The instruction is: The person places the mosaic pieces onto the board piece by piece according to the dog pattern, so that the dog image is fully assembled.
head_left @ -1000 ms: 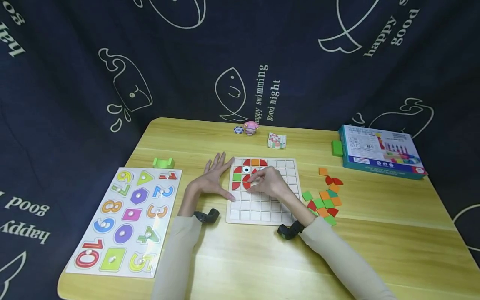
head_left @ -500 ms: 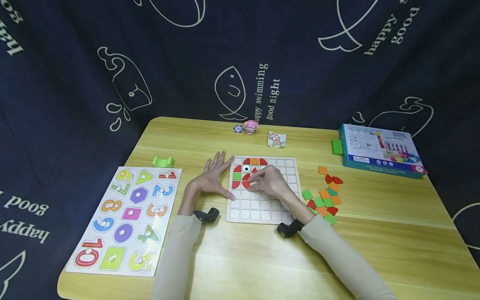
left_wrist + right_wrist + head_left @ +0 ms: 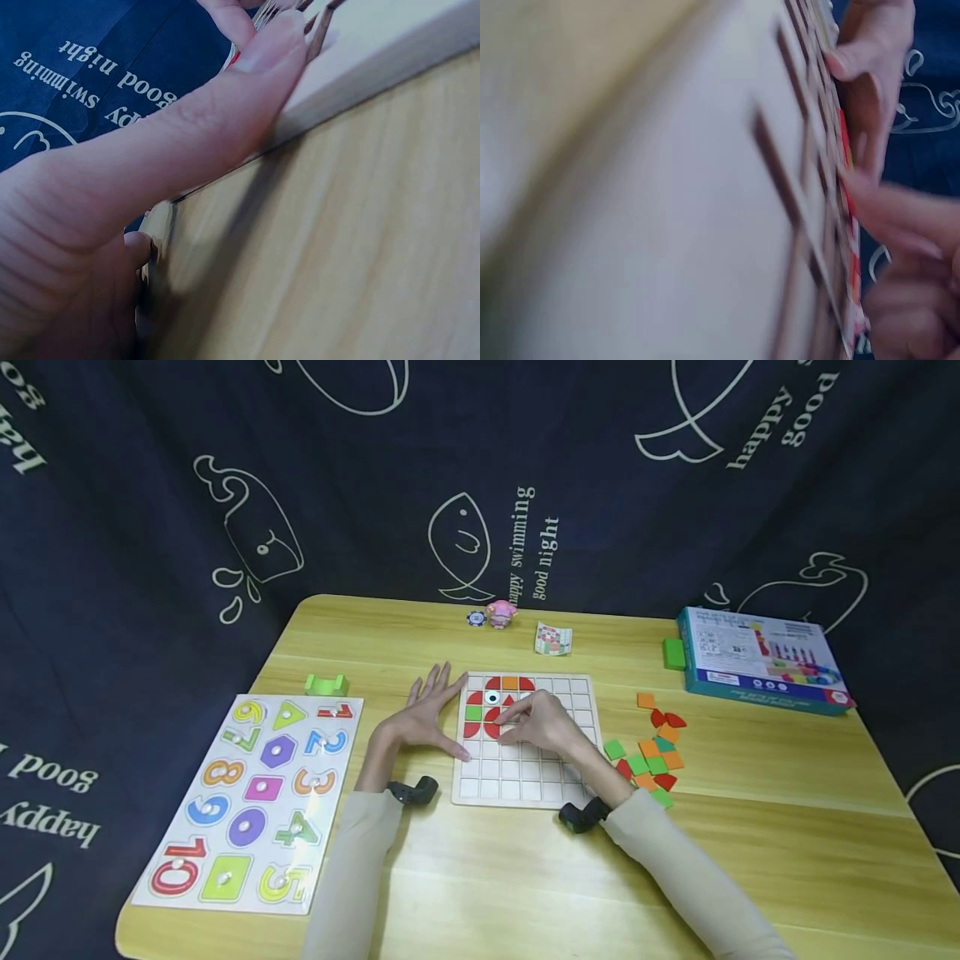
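Dark blue curtain cloth (image 3: 337, 527), printed with pale fish and lettering, hangs behind a wood-grain table (image 3: 465, 893). On this table lies a white grid board (image 3: 500, 789), with its upper-left part partly filled: red pieces (image 3: 492, 727), an orange square (image 3: 510, 683), a green square (image 3: 474, 713) and a white eye tile (image 3: 492, 697).

At the grid board's left edge, the left hand (image 3: 423, 717) spreads wide, thumb at the edge and forefinger near the far corner, with nothing in its grasp. Over the filled part of the grid board, the right hand (image 3: 543, 722) brings thumb and forefinger to a narrow gap at the red pieces (whether a piece sits between the fingertips, I cannot tell).

Loose coloured tiles (image 3: 656, 767) lie scattered right of the grid board. Farther off on that side are a flat printed box (image 3: 765, 660) and, just beside it, a green block (image 3: 674, 654). Left of the grid board are a number puzzle (image 3: 277, 857) and a green arched block (image 3: 327, 685). Beyond the grid board sit a small patterned card (image 3: 553, 640), a pink figurine (image 3: 502, 614) and a blue-and-white chip (image 3: 476, 619).
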